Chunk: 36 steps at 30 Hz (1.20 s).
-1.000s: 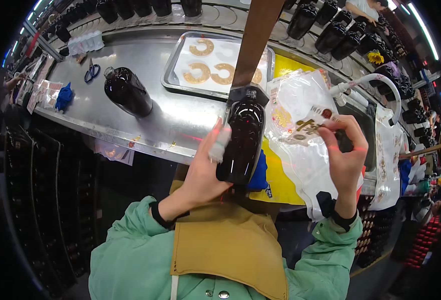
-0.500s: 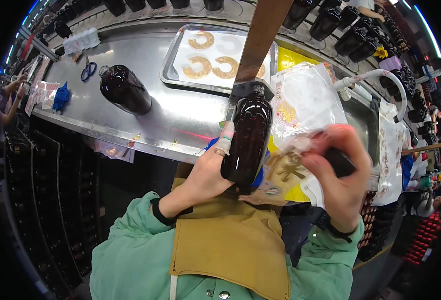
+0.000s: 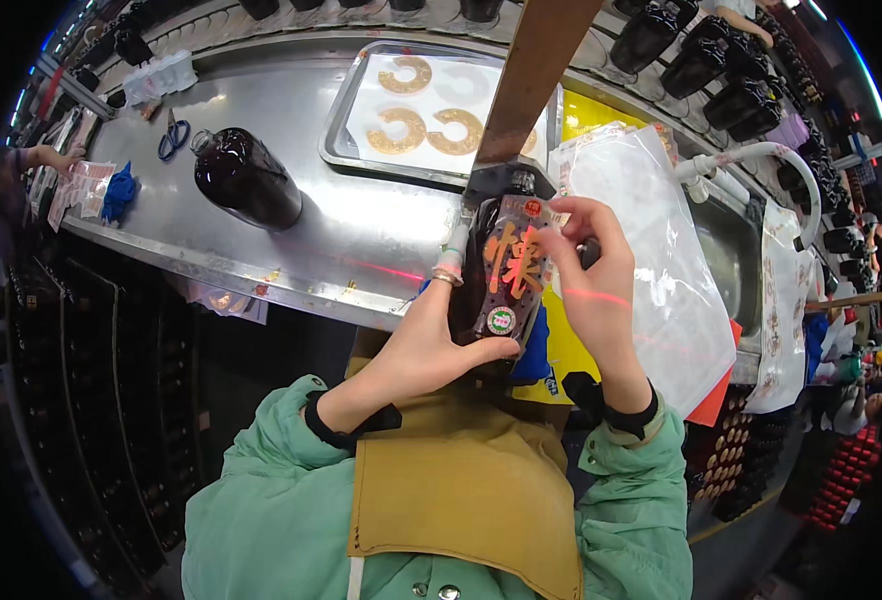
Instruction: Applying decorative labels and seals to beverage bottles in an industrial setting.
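Observation:
My left hand [image 3: 431, 340] grips a dark brown bottle [image 3: 493, 300] from the left and below, holding it upright in front of my chest. My right hand [image 3: 593, 280] presses on the bottle's front from the right, its fingers on a dark label [image 3: 509, 270] with orange and gold markings stuck to the glass. The bottle's neck [image 3: 521, 185] sits right under a slanted wooden bar [image 3: 536, 75]. A clear plastic bag [image 3: 661, 260] lies on the counter just right of my right hand.
A steel counter [image 3: 341, 220] carries a second dark bottle [image 3: 246, 180] lying on its side, blue scissors [image 3: 171, 135] and a metal tray [image 3: 361, 165] with gold ring stickers [image 3: 431, 130]. A white hose [image 3: 771, 165] arches over a sink at right. Rows of dark bottles line the back.
My right hand brought the label from the plastic bag down to the bottle and now presses it onto the front. The left hand kept hold of the bottle.

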Motion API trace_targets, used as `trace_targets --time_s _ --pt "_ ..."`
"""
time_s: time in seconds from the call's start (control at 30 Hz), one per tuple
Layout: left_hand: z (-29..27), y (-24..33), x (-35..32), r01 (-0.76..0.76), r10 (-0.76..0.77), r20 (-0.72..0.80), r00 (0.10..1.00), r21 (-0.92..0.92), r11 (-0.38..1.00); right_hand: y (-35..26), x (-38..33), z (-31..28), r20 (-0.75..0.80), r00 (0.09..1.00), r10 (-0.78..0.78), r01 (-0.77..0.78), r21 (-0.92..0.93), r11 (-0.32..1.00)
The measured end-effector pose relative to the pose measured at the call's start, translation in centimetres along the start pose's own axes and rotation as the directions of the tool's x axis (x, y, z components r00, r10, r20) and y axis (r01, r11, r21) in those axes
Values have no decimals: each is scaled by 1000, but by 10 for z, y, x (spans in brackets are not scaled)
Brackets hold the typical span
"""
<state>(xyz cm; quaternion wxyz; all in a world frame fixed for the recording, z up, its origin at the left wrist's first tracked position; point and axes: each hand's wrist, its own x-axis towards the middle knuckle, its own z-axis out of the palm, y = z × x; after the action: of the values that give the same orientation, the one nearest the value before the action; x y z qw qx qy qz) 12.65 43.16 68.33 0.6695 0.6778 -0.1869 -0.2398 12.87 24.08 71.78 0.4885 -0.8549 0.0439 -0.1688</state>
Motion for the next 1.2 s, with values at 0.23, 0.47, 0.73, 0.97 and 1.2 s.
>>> trace_targets --time_s 0.23,0.47,0.73,0.97,1.2 --pt "-6 -4 -1 26 -24 28 999 -47 999 10 3 13 116 957 267 -290 306 907" --pt "-9 -2 -2 51 -32 86 996 -228 972 6 4 20 89 952 293 -306 290 907" --pt "-4 -12 -1 -9 8 -10 1000 -124 992 9 5 18 103 932 348 -362 334 870" --pt "-2 -12 -3 -7 2 -27 1000 -172 985 13 3 19 74 944 323 -330 277 902" --pt "-1 -13 2 -63 48 -78 996 -199 978 17 0 17 70 950 304 -309 341 888"
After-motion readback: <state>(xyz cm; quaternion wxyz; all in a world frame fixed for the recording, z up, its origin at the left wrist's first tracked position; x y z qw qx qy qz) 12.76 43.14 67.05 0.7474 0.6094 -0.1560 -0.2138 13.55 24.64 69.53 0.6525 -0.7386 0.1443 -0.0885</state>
